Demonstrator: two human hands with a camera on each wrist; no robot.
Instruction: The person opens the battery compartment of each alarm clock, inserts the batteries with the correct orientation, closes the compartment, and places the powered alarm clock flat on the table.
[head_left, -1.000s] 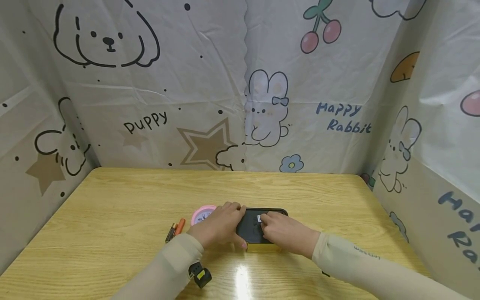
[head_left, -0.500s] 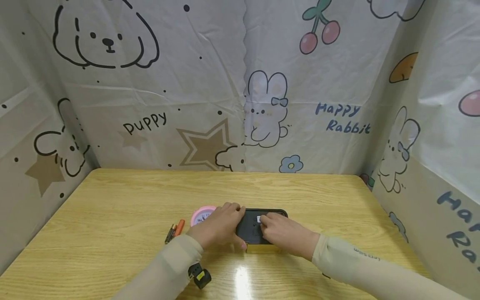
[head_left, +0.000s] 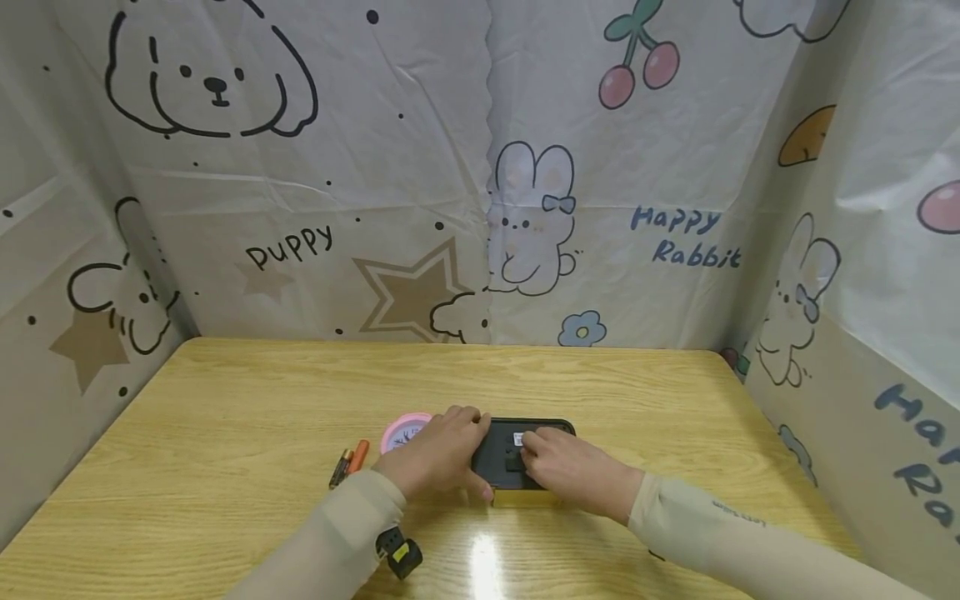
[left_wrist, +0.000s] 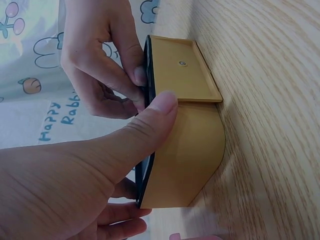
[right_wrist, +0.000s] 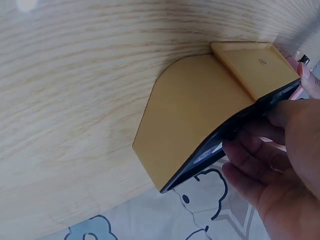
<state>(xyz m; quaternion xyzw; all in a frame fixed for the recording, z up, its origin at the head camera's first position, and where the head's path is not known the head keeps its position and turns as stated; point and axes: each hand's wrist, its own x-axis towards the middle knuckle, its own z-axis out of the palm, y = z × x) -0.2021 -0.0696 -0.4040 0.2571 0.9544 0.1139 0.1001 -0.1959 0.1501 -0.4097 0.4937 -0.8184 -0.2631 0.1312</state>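
Our left hand (head_left: 441, 450) grips the yellow box (head_left: 498, 457), long axis running toward our right hand (head_left: 573, 468), whose grasp we cannot tell

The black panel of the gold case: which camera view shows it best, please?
The head view: the black panel shows broadly there, though the left grip and right grip cover parts. The left wrist view shows little beyond its edge on the gold case; the right wrist view, a slanted strip partly behind the right grip.
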